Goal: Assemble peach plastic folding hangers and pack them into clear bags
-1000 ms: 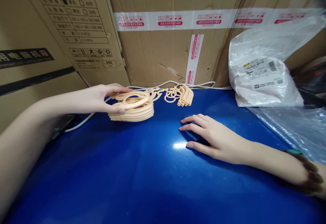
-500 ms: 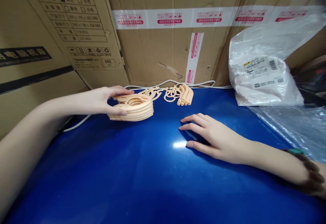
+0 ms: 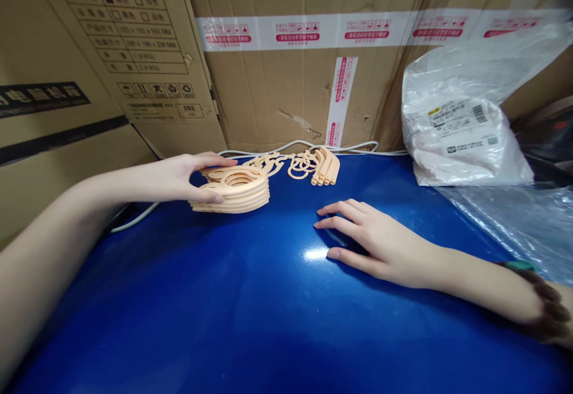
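My left hand (image 3: 183, 176) grips the left end of a stack of beige curved plastic pieces (image 3: 242, 190), thumb along the near side and fingers over the far side. The pieces lie flat on top of one another, with a rounded opening showing in the upper ones. Behind the stack are thin, hook-like beige parts (image 3: 271, 163). Beige rings (image 3: 299, 167) and a bundle of bent beige tubes (image 3: 326, 167) lie just right of them. My right hand (image 3: 367, 236) is open, palm down over the blue tabletop (image 3: 250, 310), fingers spread and apart from all the pieces.
Cardboard boxes (image 3: 286, 95) wall off the back and left. A white cable (image 3: 295, 143) runs along the rear edge and down the left side. At the right back sits a white plastic bag (image 3: 465, 137) with a label, with clear plastic film (image 3: 514, 221) in front of it.
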The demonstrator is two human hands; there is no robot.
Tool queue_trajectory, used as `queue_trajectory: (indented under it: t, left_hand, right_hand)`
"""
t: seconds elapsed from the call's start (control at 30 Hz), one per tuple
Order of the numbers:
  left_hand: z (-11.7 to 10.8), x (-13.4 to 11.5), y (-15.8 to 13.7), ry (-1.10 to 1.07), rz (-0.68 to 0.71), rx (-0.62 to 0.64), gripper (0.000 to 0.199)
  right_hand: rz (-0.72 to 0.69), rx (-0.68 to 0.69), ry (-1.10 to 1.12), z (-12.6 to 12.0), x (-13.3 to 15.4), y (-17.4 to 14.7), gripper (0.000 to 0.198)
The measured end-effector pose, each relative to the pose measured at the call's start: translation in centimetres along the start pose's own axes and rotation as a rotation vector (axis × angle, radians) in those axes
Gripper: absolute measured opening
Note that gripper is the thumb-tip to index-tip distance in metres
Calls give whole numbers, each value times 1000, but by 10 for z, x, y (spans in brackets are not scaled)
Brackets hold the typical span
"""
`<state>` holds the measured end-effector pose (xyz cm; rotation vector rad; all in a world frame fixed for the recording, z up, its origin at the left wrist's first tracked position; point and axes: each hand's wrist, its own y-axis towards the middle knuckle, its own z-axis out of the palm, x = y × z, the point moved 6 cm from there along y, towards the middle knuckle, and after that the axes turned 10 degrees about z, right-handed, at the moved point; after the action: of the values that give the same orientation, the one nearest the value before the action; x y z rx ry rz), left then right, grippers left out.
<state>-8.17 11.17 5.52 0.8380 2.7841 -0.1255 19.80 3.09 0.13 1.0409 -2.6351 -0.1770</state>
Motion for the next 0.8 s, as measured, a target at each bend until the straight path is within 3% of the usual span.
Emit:
queue_trajectory:
  t: [0.8]
  left_hand:
    - [-2,-5,0,-16,71,-60,72]
  right_hand:
    - [5,23,-20,1,0,0,39]
